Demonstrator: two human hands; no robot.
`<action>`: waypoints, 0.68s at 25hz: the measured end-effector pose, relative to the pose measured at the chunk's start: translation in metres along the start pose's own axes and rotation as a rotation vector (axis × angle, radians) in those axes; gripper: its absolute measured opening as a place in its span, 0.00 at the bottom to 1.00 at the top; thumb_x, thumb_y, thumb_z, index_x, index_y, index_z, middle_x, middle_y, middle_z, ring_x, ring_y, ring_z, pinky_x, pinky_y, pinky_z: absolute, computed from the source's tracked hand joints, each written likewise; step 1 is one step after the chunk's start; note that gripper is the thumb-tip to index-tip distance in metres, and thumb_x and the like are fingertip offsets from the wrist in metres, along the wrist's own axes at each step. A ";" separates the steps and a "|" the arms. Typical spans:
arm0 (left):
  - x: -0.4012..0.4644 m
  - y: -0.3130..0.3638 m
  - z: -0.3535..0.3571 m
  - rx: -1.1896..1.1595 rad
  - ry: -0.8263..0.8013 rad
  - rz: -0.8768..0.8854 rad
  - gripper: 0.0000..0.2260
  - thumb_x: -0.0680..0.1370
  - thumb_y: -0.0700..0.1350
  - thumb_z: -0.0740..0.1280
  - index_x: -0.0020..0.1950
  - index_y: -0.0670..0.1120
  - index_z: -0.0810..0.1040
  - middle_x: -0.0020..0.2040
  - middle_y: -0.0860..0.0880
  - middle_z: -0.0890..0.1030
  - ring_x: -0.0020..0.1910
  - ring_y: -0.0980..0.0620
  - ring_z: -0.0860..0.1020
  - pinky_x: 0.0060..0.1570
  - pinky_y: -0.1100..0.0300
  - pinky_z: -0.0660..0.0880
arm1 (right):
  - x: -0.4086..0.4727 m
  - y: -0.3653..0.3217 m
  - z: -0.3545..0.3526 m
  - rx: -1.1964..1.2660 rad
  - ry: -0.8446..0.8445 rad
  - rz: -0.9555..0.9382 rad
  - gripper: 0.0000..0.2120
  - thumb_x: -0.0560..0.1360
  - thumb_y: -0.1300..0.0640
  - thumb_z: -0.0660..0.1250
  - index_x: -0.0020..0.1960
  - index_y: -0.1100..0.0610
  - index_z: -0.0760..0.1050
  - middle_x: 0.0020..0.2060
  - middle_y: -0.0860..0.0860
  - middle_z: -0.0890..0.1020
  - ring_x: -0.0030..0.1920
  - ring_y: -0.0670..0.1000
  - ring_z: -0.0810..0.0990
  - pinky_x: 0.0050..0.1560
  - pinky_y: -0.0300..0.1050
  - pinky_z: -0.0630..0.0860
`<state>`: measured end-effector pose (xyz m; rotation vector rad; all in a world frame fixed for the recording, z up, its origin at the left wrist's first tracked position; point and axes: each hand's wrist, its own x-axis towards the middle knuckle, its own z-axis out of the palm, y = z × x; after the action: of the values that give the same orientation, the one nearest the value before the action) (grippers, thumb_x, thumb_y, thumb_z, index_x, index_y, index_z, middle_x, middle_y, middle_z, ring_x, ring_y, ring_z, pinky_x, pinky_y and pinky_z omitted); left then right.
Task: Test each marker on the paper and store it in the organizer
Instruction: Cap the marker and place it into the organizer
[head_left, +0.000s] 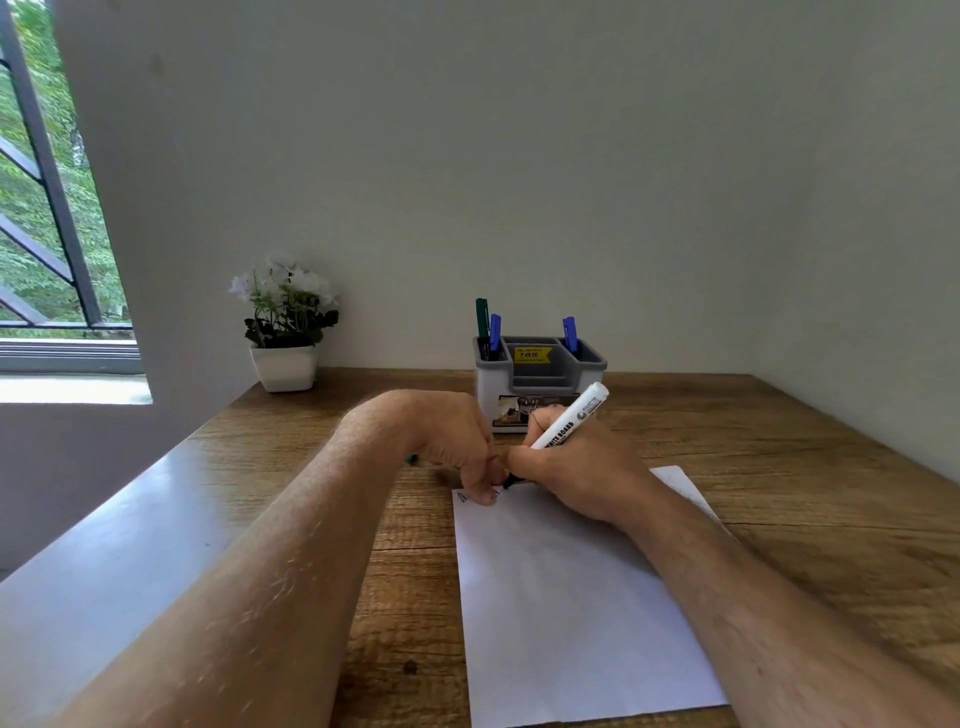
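A white sheet of paper (571, 597) lies on the wooden table (779, 467). My right hand (576, 478) grips a white whiteboard marker (569, 418), uncapped, with its dark tip touching the paper's top left part, where there are small scribbles. My left hand (457, 441) is curled beside it, with a fingertip pressing on the paper's top left corner; a small green piece (412, 459), apparently the cap, sticks out from under that hand. Behind the hands stands the grey and white organizer (540, 374). In it are a green marker (481, 317) and two blue markers (494, 332) (570, 332).
A white pot of white flowers (285, 332) stands at the table's back left by the wall. The wall closes off the back and right of the table. A window ledge (72, 364) is at far left.
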<state>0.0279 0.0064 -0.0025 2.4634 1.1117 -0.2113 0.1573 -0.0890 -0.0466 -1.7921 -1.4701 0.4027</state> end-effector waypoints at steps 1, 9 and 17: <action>0.000 0.000 0.000 0.002 -0.001 0.000 0.15 0.71 0.45 0.76 0.57 0.48 0.84 0.56 0.51 0.82 0.60 0.50 0.76 0.66 0.51 0.69 | 0.000 0.000 0.000 0.014 0.001 -0.004 0.11 0.69 0.52 0.74 0.34 0.51 0.73 0.30 0.46 0.78 0.31 0.42 0.76 0.24 0.30 0.67; 0.001 -0.001 0.000 0.001 -0.011 0.005 0.15 0.72 0.46 0.76 0.58 0.48 0.84 0.59 0.50 0.82 0.61 0.50 0.76 0.67 0.50 0.69 | 0.001 0.002 0.001 0.027 0.000 -0.017 0.11 0.69 0.53 0.73 0.33 0.52 0.72 0.31 0.48 0.79 0.32 0.44 0.76 0.28 0.34 0.69; 0.001 -0.001 0.000 -0.008 -0.009 0.002 0.15 0.71 0.45 0.76 0.58 0.47 0.84 0.59 0.50 0.82 0.61 0.49 0.76 0.67 0.50 0.69 | 0.001 0.001 0.002 0.018 0.010 -0.027 0.11 0.69 0.54 0.73 0.34 0.52 0.72 0.30 0.48 0.78 0.33 0.44 0.77 0.29 0.34 0.69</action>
<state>0.0279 0.0077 -0.0030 2.4540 1.1041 -0.2159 0.1569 -0.0874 -0.0481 -1.7563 -1.4774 0.3914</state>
